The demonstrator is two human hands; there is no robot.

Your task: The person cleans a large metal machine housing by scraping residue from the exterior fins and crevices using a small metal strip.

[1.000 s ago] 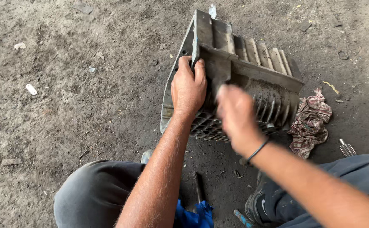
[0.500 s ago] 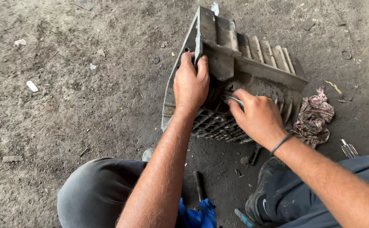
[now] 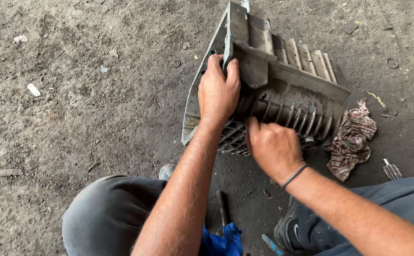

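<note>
A large grey finned metal casing (image 3: 292, 85) stands tilted on the dirty ground. My left hand (image 3: 218, 92) grips its upright flat edge near the top left. My right hand (image 3: 272, 147) is lower, with the fingers curled against the ribbed underside of the casing near the ground. Whether it holds a small tool or part there is hidden by the fingers. A black band circles my right wrist.
A stained rag (image 3: 351, 137) lies on the ground right of the casing. A dark metal bolt or rod (image 3: 222, 206) and a blue cloth (image 3: 223, 239) lie between my knees. A shiny splined shaft end (image 3: 392, 168) shows at the right. Small washers and scraps dot the ground.
My right hand has dropped from the middle of the casing to its lower ribbed part, nearer to me. My left hand keeps its grip on the edge.
</note>
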